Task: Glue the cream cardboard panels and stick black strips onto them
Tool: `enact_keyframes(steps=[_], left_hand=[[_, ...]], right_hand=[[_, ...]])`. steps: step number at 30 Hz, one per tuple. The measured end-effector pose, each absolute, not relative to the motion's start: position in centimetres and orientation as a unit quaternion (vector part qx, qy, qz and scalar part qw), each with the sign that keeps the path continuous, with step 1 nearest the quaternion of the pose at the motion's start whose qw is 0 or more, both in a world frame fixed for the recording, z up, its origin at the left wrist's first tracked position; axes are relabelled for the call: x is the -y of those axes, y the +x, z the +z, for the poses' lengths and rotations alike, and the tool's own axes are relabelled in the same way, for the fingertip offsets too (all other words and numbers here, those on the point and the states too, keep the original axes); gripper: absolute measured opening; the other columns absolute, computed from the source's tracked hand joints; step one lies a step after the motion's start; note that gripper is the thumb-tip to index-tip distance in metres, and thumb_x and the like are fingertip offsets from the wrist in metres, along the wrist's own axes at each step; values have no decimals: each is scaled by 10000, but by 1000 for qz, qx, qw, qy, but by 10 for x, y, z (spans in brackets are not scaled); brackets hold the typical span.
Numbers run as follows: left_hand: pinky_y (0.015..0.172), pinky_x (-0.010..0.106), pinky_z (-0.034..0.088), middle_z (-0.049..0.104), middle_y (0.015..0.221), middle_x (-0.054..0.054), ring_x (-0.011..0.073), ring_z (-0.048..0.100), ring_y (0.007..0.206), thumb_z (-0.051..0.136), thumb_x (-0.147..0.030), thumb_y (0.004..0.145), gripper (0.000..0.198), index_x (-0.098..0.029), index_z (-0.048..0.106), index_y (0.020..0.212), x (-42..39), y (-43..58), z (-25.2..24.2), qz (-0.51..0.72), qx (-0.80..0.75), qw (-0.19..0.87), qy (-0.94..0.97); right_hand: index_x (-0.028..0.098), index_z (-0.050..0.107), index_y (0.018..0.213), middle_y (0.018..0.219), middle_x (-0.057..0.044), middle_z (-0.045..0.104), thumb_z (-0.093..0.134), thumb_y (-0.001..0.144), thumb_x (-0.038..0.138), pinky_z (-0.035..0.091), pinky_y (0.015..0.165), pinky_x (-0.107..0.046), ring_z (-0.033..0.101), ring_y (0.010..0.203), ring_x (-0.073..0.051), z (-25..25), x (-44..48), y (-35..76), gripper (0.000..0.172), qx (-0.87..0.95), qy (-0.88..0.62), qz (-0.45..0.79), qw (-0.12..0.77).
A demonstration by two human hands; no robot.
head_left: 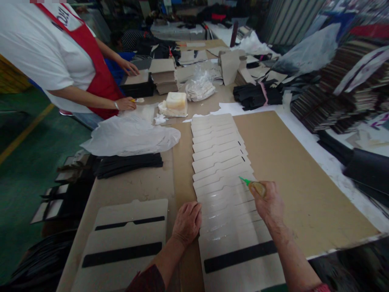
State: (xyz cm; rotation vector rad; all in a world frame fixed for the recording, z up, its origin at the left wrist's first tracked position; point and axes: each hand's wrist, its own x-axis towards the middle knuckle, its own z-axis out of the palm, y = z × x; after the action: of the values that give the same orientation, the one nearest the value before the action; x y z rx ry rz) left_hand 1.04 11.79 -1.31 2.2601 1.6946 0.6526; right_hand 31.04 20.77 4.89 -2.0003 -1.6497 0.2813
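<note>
Head view: a fanned card row (217, 162) is laid running straight ahead. Its left edge is pressed by the flat left hand (187, 223); at its right, a glue bottle (256, 187) is gripped by the right hand (270, 205).

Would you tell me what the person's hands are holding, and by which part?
Right hand grips a glue bottle by its body; left hand holds nothing, resting on the overlapped cards.

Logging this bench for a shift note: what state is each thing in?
Fanned row of grey card pieces: overlapped, flat, near ones glossy.
Small yellowish bottle with green nozzle: gripped in right hand, nozzle toward cards.
Left hand: resting on row's edge.
White plastic bag: crumpled.
</note>
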Motion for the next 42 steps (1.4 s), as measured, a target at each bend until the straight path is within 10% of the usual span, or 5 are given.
enact_keyframes(steps=[42], left_hand=[[933,445,493,623,1141,82,251,534,1017,517,-214,931,262,-199,590,1182,-115,14,-9,219,-590,147,763]], right_hand=[[231,578,1064,988,-50,588,497,944,477,416,597,-295,584,781,-203,55,-163,225,286,713,-654,107,231]])
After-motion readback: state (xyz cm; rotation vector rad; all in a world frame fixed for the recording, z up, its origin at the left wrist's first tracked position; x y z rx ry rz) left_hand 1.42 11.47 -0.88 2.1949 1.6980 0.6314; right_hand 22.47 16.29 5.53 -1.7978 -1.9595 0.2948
